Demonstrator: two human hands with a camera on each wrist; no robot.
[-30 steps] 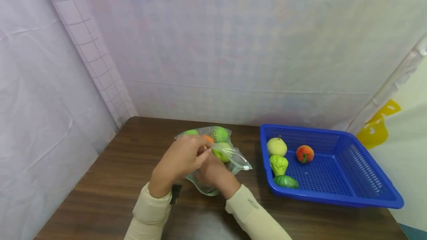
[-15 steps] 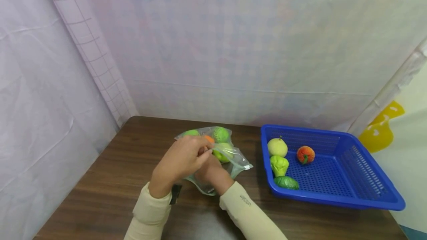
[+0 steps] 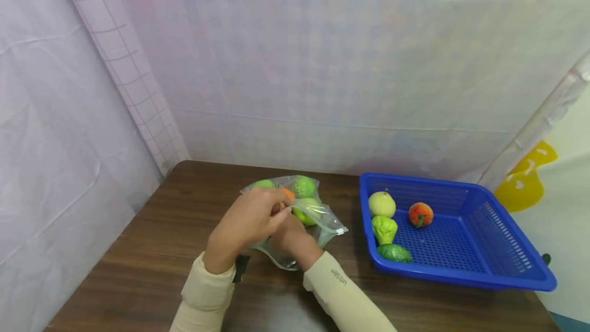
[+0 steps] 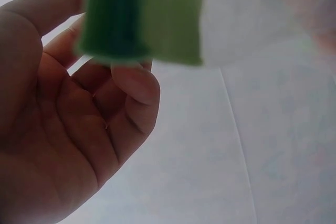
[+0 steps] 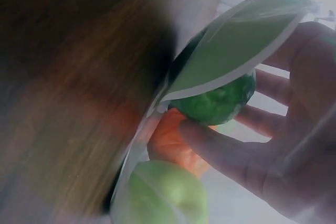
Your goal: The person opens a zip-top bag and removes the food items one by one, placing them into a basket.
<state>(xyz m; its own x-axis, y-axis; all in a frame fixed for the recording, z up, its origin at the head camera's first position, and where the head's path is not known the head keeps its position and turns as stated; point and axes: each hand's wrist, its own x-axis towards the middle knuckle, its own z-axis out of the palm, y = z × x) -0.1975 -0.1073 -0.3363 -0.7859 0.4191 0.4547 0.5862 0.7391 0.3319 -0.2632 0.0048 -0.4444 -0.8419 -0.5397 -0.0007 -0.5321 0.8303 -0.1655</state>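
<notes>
A clear zip bag [image 3: 329, 222] with a green border and a white slider lies on the table, with light green fruits [image 3: 305, 187] and an orange piece [image 3: 288, 192] in it. My left hand [image 3: 249, 214] pinches the rim of the bag's mouth; the green border [image 4: 170, 19] shows at its fingers in the left wrist view. My right hand [image 3: 290, 234] reaches inside the bag. In the right wrist view its thumb and fingers curve round a dark green, bumpy fruit [image 5: 220, 100], beside an orange fruit [image 5: 176, 137] and a pale green one [image 5: 168, 192].
At the right of the brown table [image 3: 152, 250] stands a blue basket [image 3: 461, 275]. It holds a pale round fruit [image 3: 381, 205], a leafy green vegetable [image 3: 384, 229], a dark green one [image 3: 394, 253] and an orange-red one [image 3: 420, 214]. White cloth [image 3: 322, 65] hangs behind.
My right forearm has shifted slightly left since the first frame, with the hand still in the bag. My left hand keeps its place at the rim.
</notes>
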